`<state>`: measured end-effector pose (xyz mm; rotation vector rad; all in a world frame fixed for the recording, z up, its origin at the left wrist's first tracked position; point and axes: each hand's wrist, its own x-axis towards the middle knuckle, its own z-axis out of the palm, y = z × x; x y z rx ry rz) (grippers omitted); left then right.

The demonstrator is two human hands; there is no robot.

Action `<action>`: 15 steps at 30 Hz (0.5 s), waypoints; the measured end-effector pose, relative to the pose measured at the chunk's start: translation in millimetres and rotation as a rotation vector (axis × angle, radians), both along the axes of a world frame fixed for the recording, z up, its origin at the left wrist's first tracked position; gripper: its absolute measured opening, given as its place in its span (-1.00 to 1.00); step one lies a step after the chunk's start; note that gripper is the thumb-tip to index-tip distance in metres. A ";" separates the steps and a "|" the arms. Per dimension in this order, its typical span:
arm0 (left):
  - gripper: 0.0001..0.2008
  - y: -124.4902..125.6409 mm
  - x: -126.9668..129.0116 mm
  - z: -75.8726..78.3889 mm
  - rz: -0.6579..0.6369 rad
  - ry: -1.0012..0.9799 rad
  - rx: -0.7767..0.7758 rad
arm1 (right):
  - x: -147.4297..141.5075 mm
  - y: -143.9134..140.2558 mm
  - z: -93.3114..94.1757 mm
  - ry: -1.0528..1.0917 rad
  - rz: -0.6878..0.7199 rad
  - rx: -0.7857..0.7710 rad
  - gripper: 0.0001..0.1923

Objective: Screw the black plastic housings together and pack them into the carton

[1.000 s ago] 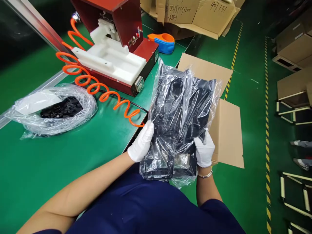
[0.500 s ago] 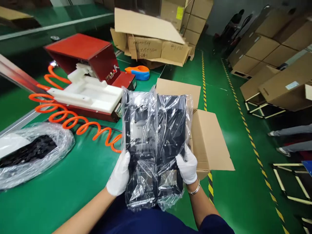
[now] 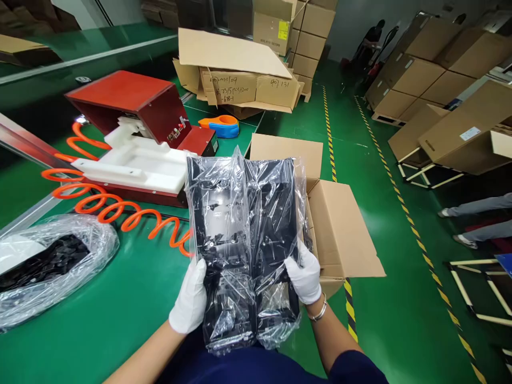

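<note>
A: What do my hands have right now?

B: Both hands hold one thing, a clear bag of black plastic parts (image 3: 244, 240). My left hand (image 3: 189, 301) is closed on the bag's left side, low down. My right hand (image 3: 304, 276) is closed on its right side, low down too. Both wear white gloves.

A: Where is the bag?

B: I hold it up in the air, standing tall, just left of the open cardboard box (image 3: 340, 234). The box flaps stick out. The green worktop (image 3: 120, 298) is left of the box, under the bag's left side.

A: What else is near the box?

B: A red machine with a white tray (image 3: 140, 154) sits on the worktop, far left of the box. An orange curly hose (image 3: 120, 213) lies in front of it. Another crinkly bag (image 3: 52, 261) lies further left still.

A: What could go wrong?

B: I think the bag could slip. The plastic looks shiny and loose, and I only grip the bottom, so the top may tip over. The bag could also catch on a box flap and tear.
</note>
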<state>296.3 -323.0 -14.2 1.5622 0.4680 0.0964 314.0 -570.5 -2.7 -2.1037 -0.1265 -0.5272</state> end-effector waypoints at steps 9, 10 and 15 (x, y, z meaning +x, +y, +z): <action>-0.39 -5.3 4.0 13.7 -0.054 -0.014 0.007 | 4.6 0.1 13.7 0.163 0.031 0.195 -0.49; -0.38 -5.9 4.2 15.4 -0.046 -0.008 -0.002 | 5.2 0.2 14.6 0.180 0.037 0.216 -0.48; -0.43 -9.2 9.7 25.3 -0.014 0.017 -0.104 | 12.8 2.1 21.6 0.281 0.023 0.335 -0.44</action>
